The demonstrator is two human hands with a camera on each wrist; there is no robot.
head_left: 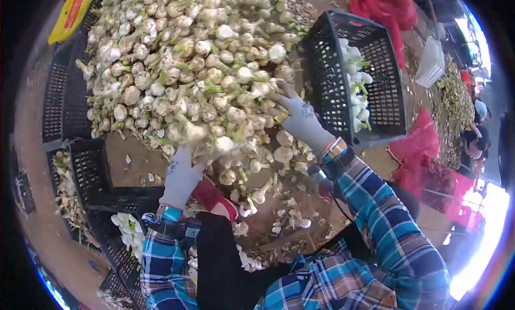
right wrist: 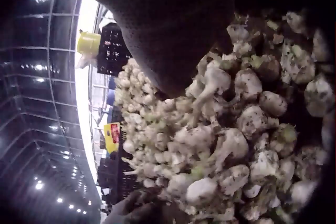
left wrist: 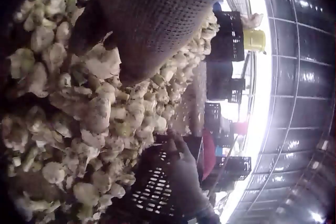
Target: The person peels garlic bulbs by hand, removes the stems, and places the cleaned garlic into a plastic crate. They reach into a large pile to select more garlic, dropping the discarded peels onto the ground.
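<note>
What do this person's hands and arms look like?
The left hand and right hand wear pale grey gloves, with dark printing on the back. The plaid sleeves mix blue, navy, white and brown. Dark straps cross both wrists, and a dark cable runs near the right one.

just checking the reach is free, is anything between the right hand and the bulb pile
Nothing visible blocks it: the right hand is at the bulb pile, with a black crate off to one side.

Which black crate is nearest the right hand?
The black crate right of the garlic pile, with white bulbs in it. It stands just beside the right hand; the other crates near the pile are on its left.
</note>
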